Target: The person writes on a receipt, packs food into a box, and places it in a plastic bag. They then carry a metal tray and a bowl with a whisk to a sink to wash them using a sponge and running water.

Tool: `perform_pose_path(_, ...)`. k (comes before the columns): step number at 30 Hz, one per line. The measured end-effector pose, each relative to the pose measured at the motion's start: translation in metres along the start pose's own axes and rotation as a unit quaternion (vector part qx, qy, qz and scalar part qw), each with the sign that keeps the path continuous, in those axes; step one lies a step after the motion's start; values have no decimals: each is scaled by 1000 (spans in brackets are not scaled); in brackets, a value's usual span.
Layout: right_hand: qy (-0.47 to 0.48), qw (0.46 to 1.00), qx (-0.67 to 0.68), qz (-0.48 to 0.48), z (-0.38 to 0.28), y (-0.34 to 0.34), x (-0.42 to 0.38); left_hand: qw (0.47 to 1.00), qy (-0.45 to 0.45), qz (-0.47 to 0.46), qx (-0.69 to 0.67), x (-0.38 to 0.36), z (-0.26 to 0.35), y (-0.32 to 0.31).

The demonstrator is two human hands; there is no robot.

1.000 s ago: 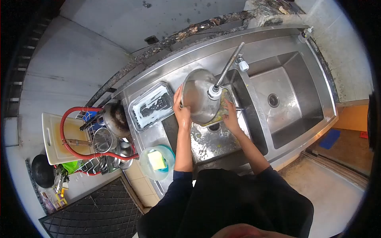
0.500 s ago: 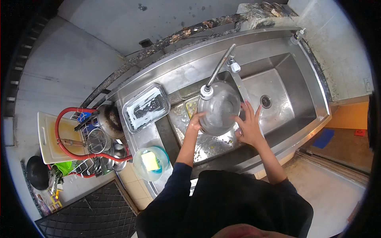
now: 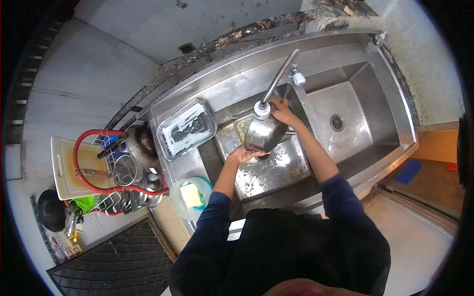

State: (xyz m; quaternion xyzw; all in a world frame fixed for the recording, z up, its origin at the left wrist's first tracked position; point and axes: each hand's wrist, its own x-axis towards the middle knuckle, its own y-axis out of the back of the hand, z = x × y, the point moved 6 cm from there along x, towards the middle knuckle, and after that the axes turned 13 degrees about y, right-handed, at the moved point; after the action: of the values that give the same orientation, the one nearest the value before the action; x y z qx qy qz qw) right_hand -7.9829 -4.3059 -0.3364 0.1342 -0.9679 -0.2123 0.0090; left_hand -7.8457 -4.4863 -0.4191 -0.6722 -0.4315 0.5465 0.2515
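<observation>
A round, see-through bowl (image 3: 264, 134) is tipped on its side under the faucet head (image 3: 261, 110), over the left sink basin (image 3: 276, 180). My left hand (image 3: 243, 154) holds its near-left edge, fingers stretched along the rim. At the far-right edge, my right hand (image 3: 284, 112) grips the bowl, some fingers hidden behind it. Behind the bowl, a rectangular container (image 3: 240, 127) lies in the basin, partly covered from view.
A soapy rectangular glass dish (image 3: 187, 129) sits on the left counter. Nearer stands a tub (image 3: 178, 204) with a yellow sponge (image 3: 191, 196). A red hose (image 3: 77, 158) loops around the dish rack at left. The right basin (image 3: 348, 123) has a drain.
The bowl has turned from facing up to lying on its side. My right hand has moved from its near-right side to its far edge; my left hand has shifted slightly nearer.
</observation>
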Motion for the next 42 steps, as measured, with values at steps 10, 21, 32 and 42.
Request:
perform_pose_path(10,250,831,-493,56,-77,-105,-33,859,83,-286,-416,48,-26,-20)
perform_pose_path(21,-228,959,171,-2,26,1,-49,922,-230,282,133,17,-26,9)
perform_pose_path(32,-265,898,338,98,-77,12,-181,358,-314,518,710,13,63,-59)
perform_pose_path(42,-332,791,514,-8,12,-47,-162,299,-232,435,817,10,99,-105)
